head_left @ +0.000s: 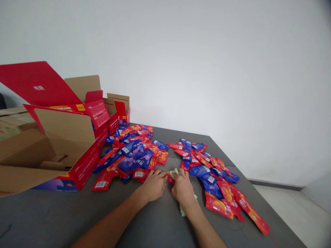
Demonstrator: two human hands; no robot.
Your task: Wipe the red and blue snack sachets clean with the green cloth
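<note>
A small red-and-orange packet (170, 179) lies between my two hands at the middle of the grey table. My left hand (155, 185) has its fingers curled down and closed at the packet's left end. In my right hand (183, 187) a pale, crumpled cloth (173, 173) is bunched against the packet, and more of it shows below the wrist. Beyond my left hand is a heap of red and blue packets (138, 153). A second spread of red and blue packets (212, 172) lies to the right of my right hand. My fingers partly hide the packet between them.
An open red cardboard box (85, 165) stands at the left, with loose cardboard inside. Behind it are more open red boxes (98, 113) and a brown carton (18, 120). The table (160, 224) meets a white wall at the back; its right edge drops to a pale floor.
</note>
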